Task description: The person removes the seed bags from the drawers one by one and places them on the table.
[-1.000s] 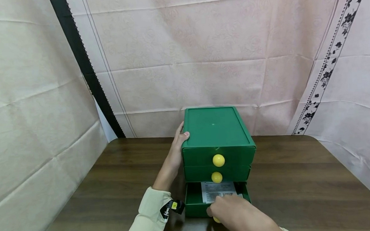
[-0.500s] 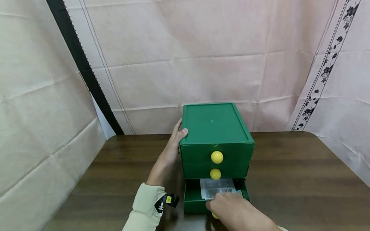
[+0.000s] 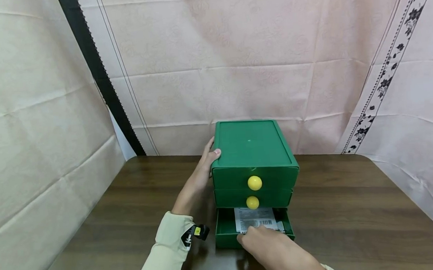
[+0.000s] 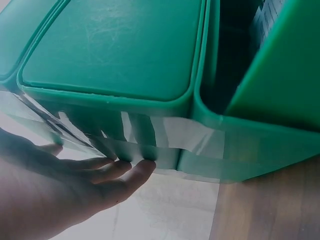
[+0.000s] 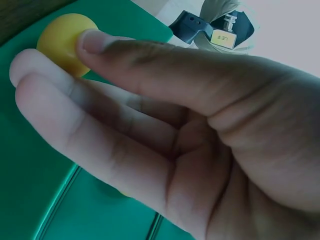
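Note:
A green box of stacked drawers stands on the table, yellow ball knobs on its fronts. Its bottom drawer is pulled partly out, and a pale flat item with a barcode label lies inside. My left hand rests along the box's left side, thumb at the top edge; the left wrist view shows its fingers extended against the side. My right hand is at the bottom drawer's front. In the right wrist view its thumb and fingertips pinch that drawer's knob, which the hand hides in the head view.
The brown wooden table extends on both sides of the box. Behind it hangs a pale cloth with a black band at left and a floral strip at right. A small black camera sits on the left wrist.
The right hand has shifted slightly left, covering the bottom knob that showed beneath it before. The view has tilted a little. The drawer stays about as far out, and the left hand stays at the box.

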Motion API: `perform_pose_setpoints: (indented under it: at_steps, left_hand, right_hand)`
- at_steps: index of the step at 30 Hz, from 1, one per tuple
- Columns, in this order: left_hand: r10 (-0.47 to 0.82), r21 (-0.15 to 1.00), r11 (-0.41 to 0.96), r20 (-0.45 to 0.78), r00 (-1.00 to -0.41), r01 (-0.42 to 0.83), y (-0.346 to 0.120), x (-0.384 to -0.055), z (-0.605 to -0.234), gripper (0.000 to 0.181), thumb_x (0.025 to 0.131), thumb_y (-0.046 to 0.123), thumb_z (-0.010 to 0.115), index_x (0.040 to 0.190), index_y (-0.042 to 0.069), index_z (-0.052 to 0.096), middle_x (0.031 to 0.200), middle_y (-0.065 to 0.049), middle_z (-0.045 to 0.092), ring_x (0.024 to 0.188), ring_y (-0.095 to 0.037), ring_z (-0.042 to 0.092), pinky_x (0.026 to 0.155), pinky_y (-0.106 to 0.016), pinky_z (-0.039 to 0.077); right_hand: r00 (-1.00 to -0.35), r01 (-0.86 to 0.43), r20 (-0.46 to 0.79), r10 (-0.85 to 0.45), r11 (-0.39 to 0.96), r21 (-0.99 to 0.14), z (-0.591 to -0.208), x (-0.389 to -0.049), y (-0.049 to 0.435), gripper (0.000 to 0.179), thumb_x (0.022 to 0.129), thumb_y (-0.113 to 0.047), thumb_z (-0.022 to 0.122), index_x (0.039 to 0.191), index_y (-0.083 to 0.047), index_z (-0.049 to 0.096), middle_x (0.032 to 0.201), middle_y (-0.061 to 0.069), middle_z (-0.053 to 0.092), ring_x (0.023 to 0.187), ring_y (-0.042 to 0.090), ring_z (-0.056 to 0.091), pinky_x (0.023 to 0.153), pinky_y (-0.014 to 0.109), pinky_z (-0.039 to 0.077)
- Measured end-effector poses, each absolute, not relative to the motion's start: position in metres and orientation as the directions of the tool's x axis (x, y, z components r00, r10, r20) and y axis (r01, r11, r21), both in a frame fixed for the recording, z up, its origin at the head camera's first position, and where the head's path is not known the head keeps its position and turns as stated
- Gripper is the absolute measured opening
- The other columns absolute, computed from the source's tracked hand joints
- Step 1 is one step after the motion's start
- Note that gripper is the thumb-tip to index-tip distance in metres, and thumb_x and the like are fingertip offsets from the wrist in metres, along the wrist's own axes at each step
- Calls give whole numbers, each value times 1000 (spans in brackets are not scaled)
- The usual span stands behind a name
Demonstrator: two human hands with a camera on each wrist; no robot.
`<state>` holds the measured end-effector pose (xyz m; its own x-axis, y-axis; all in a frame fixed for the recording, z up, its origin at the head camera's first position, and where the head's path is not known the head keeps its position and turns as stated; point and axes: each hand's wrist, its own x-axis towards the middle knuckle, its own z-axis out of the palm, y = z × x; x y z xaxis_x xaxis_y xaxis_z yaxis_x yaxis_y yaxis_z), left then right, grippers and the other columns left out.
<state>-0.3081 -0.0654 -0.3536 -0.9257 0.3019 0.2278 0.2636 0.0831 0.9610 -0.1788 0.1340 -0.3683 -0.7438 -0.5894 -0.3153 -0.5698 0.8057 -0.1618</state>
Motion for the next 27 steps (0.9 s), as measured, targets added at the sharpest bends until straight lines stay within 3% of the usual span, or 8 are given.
perform_pose_setpoints:
  at_steps: [8, 16, 22, 27]
  left_hand:
    - [310, 962, 80, 223, -924, 260, -69, -307, -353, 77, 104, 53, 36, 170, 31, 4, 172, -12, 14, 150, -40, 30, 115, -68, 31]
    - [309, 962, 90, 219, -926, 257, -70, -305, -353, 78, 103, 53, 35, 170, 31, 2, 174, -11, 10, 153, -39, 25, 117, -70, 28]
    - [304, 962, 91, 219, -927, 257, -68, -306, -354, 78, 103, 54, 36, 170, 32, 4, 172, -12, 13, 151, -40, 29, 115, -68, 31]
    - [320, 961, 90, 222, -921, 263, -67, -307, -353, 77, 103, 54, 35, 170, 34, 4, 173, -9, 10, 152, -40, 26, 115, -69, 29]
  right_hand:
    - [-750, -568, -318, -580, 811, -141, -365, -170, 132, 15, 89, -9, 84, 96, -18, 75, 69, -5, 62, 58, 6, 53, 57, 24, 53]
    - [-734, -584, -302, -608, 793, -176, -366, -163, 129, 5, 92, -12, 81, 93, -16, 79, 73, -3, 70, 56, 5, 57, 55, 28, 58]
    - [-730, -544, -341, -592, 806, -235, -368, -160, 127, 2, 93, -15, 81, 92, -15, 79, 65, -5, 62, 50, 8, 51, 51, 23, 52]
    - [-701, -561, -365, -613, 789, -249, -404, -172, 131, 4, 95, -19, 80, 92, -16, 78, 63, -6, 57, 49, 10, 49, 50, 24, 47]
